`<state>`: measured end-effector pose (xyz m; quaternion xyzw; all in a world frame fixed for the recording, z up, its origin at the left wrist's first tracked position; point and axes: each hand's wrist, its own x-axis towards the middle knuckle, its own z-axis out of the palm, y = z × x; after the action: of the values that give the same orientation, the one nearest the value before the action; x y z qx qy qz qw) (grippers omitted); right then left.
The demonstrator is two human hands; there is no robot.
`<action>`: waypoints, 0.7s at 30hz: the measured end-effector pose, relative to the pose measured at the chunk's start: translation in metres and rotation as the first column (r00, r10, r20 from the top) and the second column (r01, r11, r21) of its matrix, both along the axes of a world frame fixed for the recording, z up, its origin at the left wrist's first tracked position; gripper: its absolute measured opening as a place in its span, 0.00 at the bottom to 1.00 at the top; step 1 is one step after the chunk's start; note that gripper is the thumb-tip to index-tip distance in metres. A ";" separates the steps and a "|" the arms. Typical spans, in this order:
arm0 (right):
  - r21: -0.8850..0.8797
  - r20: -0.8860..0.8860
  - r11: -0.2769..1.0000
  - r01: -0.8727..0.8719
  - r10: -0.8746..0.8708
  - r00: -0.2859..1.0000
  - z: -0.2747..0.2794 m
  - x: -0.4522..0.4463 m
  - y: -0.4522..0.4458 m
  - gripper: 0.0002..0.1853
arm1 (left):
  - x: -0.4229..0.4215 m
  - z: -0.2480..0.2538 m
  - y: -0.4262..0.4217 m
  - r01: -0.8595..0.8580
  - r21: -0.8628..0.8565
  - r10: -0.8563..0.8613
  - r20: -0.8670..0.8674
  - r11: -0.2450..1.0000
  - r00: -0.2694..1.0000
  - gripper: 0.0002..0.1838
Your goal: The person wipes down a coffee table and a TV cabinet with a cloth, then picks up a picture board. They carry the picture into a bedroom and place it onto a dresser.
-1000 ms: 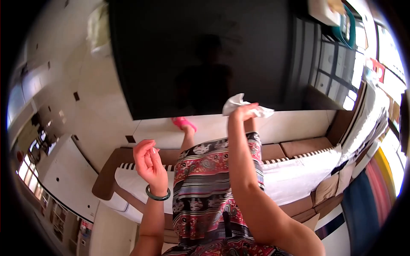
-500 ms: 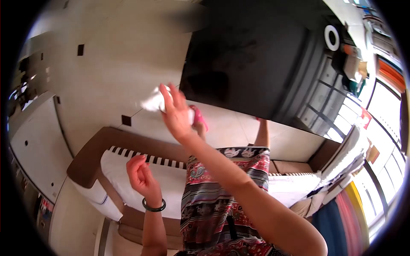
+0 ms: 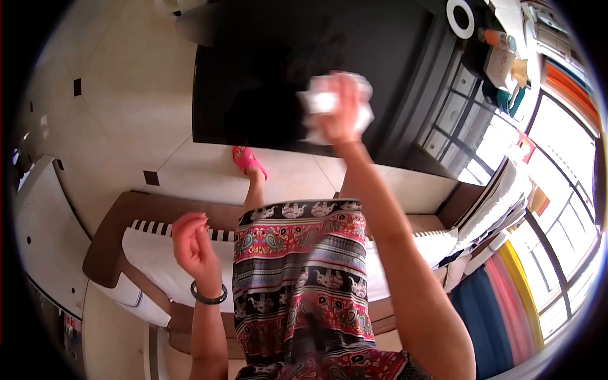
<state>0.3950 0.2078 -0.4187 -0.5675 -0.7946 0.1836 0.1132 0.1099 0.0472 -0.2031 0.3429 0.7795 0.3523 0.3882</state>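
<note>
A white cloth or tissue [image 3: 363, 120] lies under my right hand [image 3: 342, 114], over the glossy black tabletop [image 3: 253, 82] near its front edge. That hand is blurred, with its fingers stretched forward across the white piece. My left hand [image 3: 195, 246] is raised in front of the sofa, its fingers curled together and a dark bangle [image 3: 208, 295] round the wrist. Nothing shows in it. The dark surface reflects a silhouette and the window bars.
Behind my legs runs a brown sofa [image 3: 104, 237] with white covers. A white ring [image 3: 460, 18], an orange-capped bottle [image 3: 500, 39] and a box [image 3: 499, 67] stand at the table's far right. A pink slipper [image 3: 244, 158] is on my foot; a white cabinet [image 3: 54, 221] stands left.
My right hand, with the white cloth, swung left past the table's front edge, then came back right and forward over the black top. My left hand stayed raised and curled.
</note>
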 end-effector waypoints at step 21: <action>-0.161 -0.017 0.927 0.340 -0.347 0.938 0.012 0.275 0.009 0.46 | 0.262 0.004 0.181 0.616 -0.122 -0.617 0.035 0.778 0.786 0.06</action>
<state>0.6701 0.2167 -0.4063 -0.7006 -0.6635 0.2353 0.1168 0.3718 0.2284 -0.1993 0.5547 0.6466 0.1545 0.5003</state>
